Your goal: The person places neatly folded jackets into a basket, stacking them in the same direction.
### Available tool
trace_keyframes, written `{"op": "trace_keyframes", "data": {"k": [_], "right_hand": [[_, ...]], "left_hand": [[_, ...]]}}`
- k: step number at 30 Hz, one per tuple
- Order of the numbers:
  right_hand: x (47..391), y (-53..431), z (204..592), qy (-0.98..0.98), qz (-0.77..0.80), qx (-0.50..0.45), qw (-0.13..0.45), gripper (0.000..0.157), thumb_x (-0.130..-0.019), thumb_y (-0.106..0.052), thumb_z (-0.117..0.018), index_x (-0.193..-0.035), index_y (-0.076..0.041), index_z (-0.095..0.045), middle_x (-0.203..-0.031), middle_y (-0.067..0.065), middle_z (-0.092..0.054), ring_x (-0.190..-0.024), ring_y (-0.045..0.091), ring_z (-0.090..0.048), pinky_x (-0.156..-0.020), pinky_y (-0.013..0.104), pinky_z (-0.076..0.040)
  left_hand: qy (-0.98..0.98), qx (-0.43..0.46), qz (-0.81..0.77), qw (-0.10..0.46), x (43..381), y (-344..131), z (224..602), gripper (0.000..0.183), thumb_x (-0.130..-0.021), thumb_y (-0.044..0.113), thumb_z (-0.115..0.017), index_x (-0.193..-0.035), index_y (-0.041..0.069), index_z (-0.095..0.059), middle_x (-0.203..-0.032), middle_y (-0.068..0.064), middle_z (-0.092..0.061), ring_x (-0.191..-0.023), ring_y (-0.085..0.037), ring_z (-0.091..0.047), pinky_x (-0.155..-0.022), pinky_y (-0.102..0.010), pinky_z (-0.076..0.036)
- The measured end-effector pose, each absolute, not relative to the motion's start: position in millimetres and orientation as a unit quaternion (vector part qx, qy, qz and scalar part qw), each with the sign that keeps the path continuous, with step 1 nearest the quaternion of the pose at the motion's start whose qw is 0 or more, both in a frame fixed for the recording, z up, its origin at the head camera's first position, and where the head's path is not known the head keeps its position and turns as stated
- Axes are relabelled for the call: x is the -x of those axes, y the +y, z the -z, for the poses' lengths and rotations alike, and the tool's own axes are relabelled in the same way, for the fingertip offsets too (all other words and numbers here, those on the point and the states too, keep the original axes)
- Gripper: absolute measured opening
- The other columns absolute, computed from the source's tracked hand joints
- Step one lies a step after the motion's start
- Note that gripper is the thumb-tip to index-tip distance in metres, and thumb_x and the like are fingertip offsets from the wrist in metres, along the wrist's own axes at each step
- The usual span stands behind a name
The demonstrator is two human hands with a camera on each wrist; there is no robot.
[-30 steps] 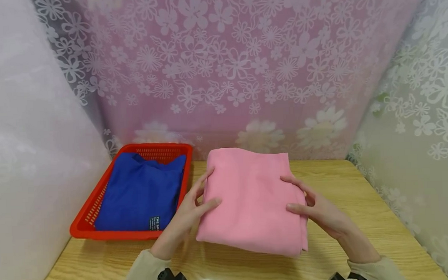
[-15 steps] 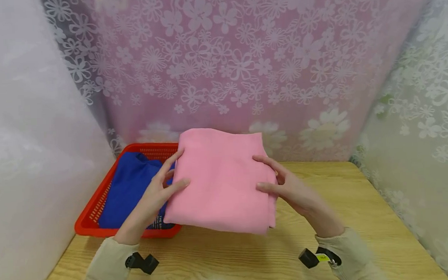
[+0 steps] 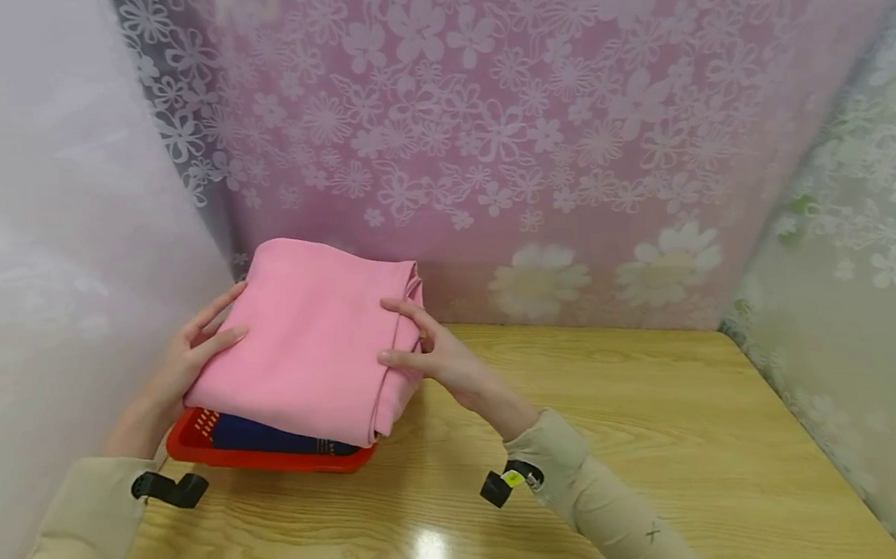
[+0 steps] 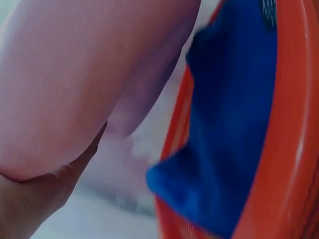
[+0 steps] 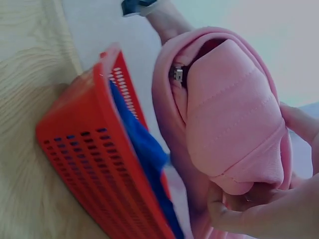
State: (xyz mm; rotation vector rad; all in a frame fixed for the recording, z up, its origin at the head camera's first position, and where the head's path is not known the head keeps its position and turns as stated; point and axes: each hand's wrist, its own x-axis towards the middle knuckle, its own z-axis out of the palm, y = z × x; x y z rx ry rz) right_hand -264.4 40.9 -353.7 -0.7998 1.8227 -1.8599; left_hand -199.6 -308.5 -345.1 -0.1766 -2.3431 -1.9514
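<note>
A thick folded pink garment [image 3: 308, 336] is held between both hands above the red plastic basket [image 3: 276, 465]. My left hand [image 3: 195, 345] grips its left side, thumb on top and other fingers around the edge. At the opposite side, my right hand [image 3: 447, 359] pinches the layered edge, with thumb and index finger showing on top. In the right wrist view, rolled layers, stitching and a metal zipper pull [image 5: 178, 74] show at the garment's end. Folded blue cloth [image 4: 229, 114] with a printed label lies in the basket, mostly covered by the pink garment in the head view.
The basket stands on a wood-grain table [image 3: 613, 439], close to the white covering [image 3: 56, 246] on the left. A pink floral curtain [image 3: 442, 146] hangs behind the table, and a pale floral one [image 3: 854, 295] borders the right side.
Both hands have carried the pink garment leftward, from the table's middle to over the basket. The blue cloth, fully seen before, is now largely hidden beneath it.
</note>
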Motion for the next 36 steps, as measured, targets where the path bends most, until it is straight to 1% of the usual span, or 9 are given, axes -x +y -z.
{"op": "trace_keyframes", "data": {"k": [4,11,16,19,22,25,28,32,36], "right_hand": [[267,14,367,0.661,0.667,0.278,0.204,0.068,-0.092,-0.011,-0.073,-0.149,-0.037,-0.047,-0.15,0.001,-0.043,-0.125,0.019,-0.051,-0.103,0.035,-0.044],[271,-7,391,0.738,0.587,0.274,0.189,0.067,-0.092,-0.028,-0.076,-0.149,-0.041,-0.045,-0.163,-0.004,-0.029,-0.144,0.022,-0.034,-0.117,0.051,-0.03],[267,-9,394,0.787,0.518,0.299,0.15,0.073,-0.095,-0.036,-0.072,-0.157,-0.039,-0.034,-0.165,0.0,-0.03,-0.148,0.026,-0.033,-0.117,0.053,-0.032],[261,-11,396,0.837,0.448,0.302,0.088,0.077,-0.095,-0.042,-0.071,-0.16,-0.038,-0.03,-0.159,0.01,-0.041,-0.14,0.031,-0.046,-0.11,0.049,-0.042],[253,-16,399,0.881,0.364,0.303,0.015,0.081,-0.093,-0.048,-0.07,-0.161,-0.033,-0.029,-0.133,0.02,-0.056,-0.108,0.029,-0.062,-0.086,0.035,-0.052],[248,-20,400,0.898,0.313,0.308,-0.041,0.081,-0.092,-0.05,-0.068,-0.161,-0.028,-0.031,-0.101,0.011,-0.05,-0.08,0.019,-0.047,-0.067,0.025,-0.039],[248,-19,400,0.896,0.312,0.308,-0.064,0.079,-0.092,-0.05,-0.069,-0.159,-0.028,-0.035,-0.094,0.005,-0.042,-0.078,0.016,-0.038,-0.066,0.022,-0.032],[252,-11,399,0.882,0.352,0.305,-0.066,0.073,-0.092,-0.045,-0.072,-0.157,-0.03,-0.041,-0.116,0.012,-0.05,-0.097,0.022,-0.05,-0.077,0.029,-0.044],[255,3,397,0.869,0.379,0.314,-0.057,0.071,-0.094,-0.041,-0.072,-0.157,-0.028,-0.04,-0.15,0.019,-0.042,-0.13,0.034,-0.051,-0.1,0.05,-0.048]], "left_hand": [[-0.773,0.045,0.631,0.04,198,-332,355,0.06,-0.105,0.023,-0.055,-0.158,0.041,-0.034,-0.134,0.016,-0.055,-0.085,-0.014,-0.07,-0.068,-0.033,-0.06],[-0.827,-0.002,0.561,-0.018,201,-355,385,0.063,-0.106,0.039,-0.051,-0.159,0.047,-0.02,-0.166,-0.022,-0.019,-0.103,-0.007,-0.06,-0.081,-0.029,-0.056],[-0.834,-0.002,0.551,-0.039,202,-354,392,0.065,-0.106,0.042,-0.05,-0.161,0.042,-0.016,-0.167,-0.024,-0.01,-0.132,-0.03,-0.043,-0.085,-0.021,-0.05],[-0.846,-0.003,0.531,-0.041,203,-350,391,0.068,-0.105,0.043,-0.052,-0.162,0.038,-0.015,-0.166,-0.027,-0.01,-0.137,-0.045,-0.036,-0.085,-0.024,-0.05],[-0.864,-0.001,0.502,-0.036,204,-345,388,0.072,-0.105,0.043,-0.053,-0.163,0.029,-0.013,-0.163,-0.032,-0.013,-0.137,-0.052,-0.036,-0.093,-0.042,-0.052],[-0.886,-0.003,0.464,-0.011,205,-339,385,0.074,-0.105,0.04,-0.054,-0.163,0.019,-0.015,-0.16,-0.038,-0.018,-0.136,-0.056,-0.034,-0.103,-0.063,-0.042],[-0.916,-0.013,0.399,0.035,205,-333,381,0.07,-0.105,0.037,-0.054,-0.161,0.008,-0.023,-0.153,-0.041,-0.03,-0.132,-0.057,-0.038,-0.104,-0.071,-0.035],[-0.945,-0.016,0.305,0.116,207,-316,374,0.061,-0.104,0.026,-0.057,-0.153,-0.004,-0.037,-0.143,-0.041,-0.043,-0.125,-0.057,-0.047,-0.101,-0.07,-0.039],[-0.944,-0.008,0.265,0.197,207,-288,369,0.054,-0.103,0.02,-0.056,-0.148,-0.006,-0.045,-0.144,-0.038,-0.044,-0.129,-0.057,-0.044,-0.104,-0.07,-0.035]]}}
